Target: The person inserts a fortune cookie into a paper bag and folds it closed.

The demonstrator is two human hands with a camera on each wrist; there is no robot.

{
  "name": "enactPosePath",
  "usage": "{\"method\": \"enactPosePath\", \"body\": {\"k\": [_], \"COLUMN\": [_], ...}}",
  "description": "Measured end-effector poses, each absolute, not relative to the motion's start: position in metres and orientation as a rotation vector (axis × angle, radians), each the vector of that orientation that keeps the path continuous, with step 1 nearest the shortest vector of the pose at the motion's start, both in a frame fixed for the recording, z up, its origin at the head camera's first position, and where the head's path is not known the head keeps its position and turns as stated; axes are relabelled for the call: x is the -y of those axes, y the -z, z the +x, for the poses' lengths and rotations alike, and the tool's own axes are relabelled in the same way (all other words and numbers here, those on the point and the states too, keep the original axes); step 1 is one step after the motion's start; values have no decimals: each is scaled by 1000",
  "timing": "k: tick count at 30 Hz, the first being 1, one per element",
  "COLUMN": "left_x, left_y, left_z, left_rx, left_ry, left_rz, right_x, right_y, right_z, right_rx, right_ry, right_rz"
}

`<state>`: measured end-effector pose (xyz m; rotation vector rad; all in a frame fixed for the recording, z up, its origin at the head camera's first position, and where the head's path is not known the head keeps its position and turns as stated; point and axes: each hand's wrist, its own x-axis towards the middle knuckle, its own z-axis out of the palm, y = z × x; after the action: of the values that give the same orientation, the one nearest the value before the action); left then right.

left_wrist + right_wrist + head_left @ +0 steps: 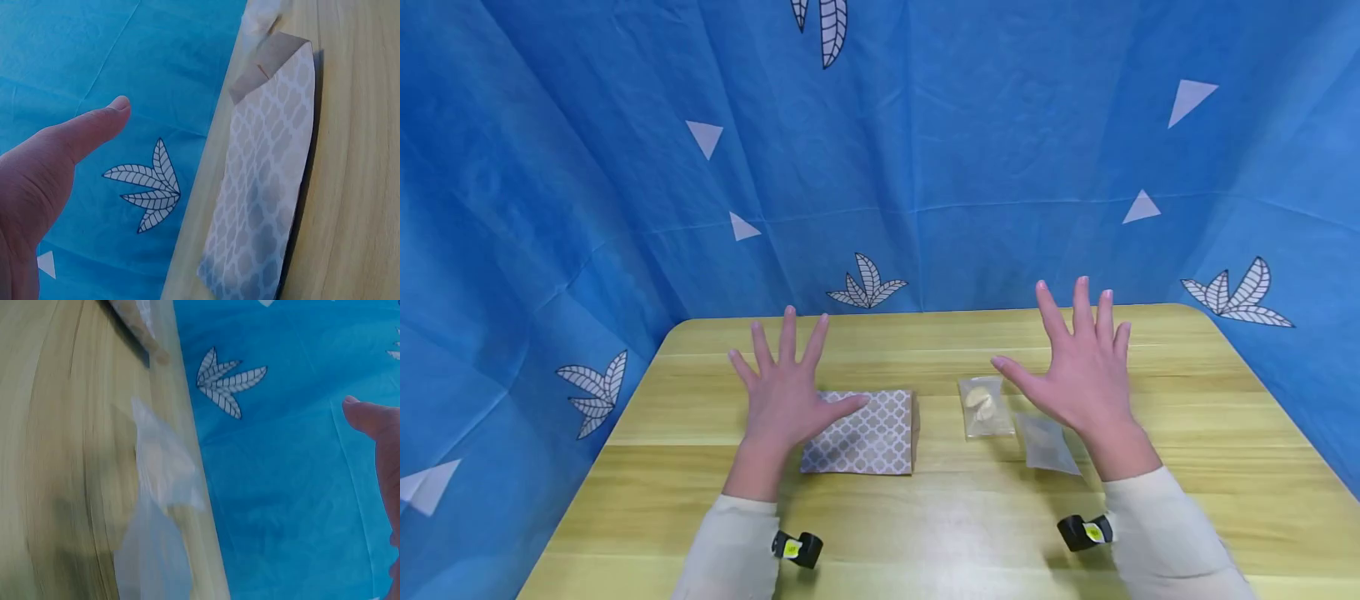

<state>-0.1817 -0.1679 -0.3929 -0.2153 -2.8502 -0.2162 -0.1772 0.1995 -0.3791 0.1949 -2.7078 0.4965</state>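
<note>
My left hand (782, 404) hovers over the table with its fingers spread and holds nothing. Partly under it in the head view lies a patterned paper bag (868, 437), grey and white, with a brown side fold; the left wrist view shows the bag (265, 169) lying flat. On the right, my right hand (1086, 379) is also spread and empty above the table. Nearest to it are two small clear packets: one packet (985, 407) has pale, cream-coloured pieces inside, while the other packet (1047, 443) looks whitish, its contents unclear. Both packets lie flat, close together.
The light wood table (925, 533) reaches back to a blue curtain (925, 150) printed with leaves and triangles. A black wrist camera (800, 549) sits at my left cuff, and another black camera (1084, 532) at my right cuff.
</note>
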Motion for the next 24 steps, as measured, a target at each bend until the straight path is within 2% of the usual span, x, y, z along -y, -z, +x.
{"method": "enactPosePath", "body": {"k": [14, 24], "left_x": [156, 151], "left_y": [395, 413], "left_z": [-181, -175], "left_rx": [2859, 2880], "left_ry": [279, 625], "left_rz": [-325, -485], "right_x": [-157, -118], "right_y": [382, 398], "right_z": [-179, -176], "right_rx": [2574, 2484], "right_ry": [-676, -899], "right_rz": [322, 407]}}
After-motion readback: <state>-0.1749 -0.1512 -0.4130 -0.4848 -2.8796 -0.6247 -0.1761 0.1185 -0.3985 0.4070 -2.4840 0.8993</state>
